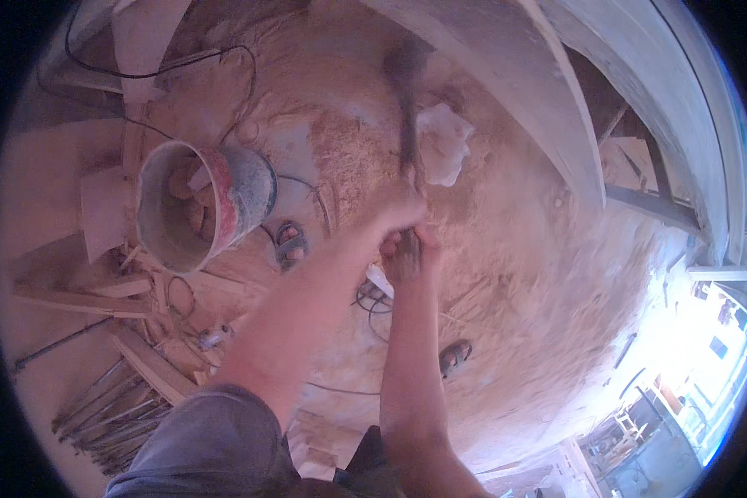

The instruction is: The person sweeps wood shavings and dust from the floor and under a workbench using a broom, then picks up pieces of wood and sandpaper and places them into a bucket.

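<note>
My left hand [402, 207] and my right hand [408, 253] are close together in the middle of the view, the left one farther out. Both are closed round a long-handled tool [407, 124]. Its dark shaft runs away from me over the dusty floor and ends in a dark head, too blurred to tell its kind. Just right of the shaft lies a crumpled white bag [444, 143]. A small white piece [379, 280] with black cable loops shows below my hands; whether it touches them is hidden.
A red-rimmed bucket [225, 199] lies tipped at left, with chunks inside. Planks [153, 365] and thin rods [112, 419] lie lower left. Large pale curved panels [506, 66] rise at upper right. My sandalled feet [290, 245] stand apart; black cables [249, 83] cross the floor.
</note>
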Available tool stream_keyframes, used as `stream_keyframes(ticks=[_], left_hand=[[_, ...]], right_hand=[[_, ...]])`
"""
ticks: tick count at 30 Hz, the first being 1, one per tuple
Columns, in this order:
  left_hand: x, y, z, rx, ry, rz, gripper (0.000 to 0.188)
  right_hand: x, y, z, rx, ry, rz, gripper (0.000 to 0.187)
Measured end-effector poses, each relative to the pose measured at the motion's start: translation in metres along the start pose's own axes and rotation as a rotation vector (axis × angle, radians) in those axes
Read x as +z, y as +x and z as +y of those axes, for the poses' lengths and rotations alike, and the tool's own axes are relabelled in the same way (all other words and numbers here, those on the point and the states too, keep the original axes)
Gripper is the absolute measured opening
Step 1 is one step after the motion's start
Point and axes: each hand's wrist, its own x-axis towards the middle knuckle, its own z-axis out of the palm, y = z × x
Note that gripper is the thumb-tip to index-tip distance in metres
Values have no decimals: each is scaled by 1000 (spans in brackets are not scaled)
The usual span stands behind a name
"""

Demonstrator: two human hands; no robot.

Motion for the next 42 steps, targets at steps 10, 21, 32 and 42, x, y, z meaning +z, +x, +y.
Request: stream_keyframes(ticks=[10,21,32,42], left_hand=[[116,-213,41,-27,-23,-629,69],[-73,-192,-62,-184,-565,-3,44],[127,-288,-82,-152,-148,-233,68],[-53,-289,2,-295,-1009,36,49]], right_hand=[[-42,-262,-2,-286,-72,372,32],[-5,-122,92,127,-247,-64,53],[-72,-294,37,44,-144,278,48],[19,-234,74,75,-258,37,69]])
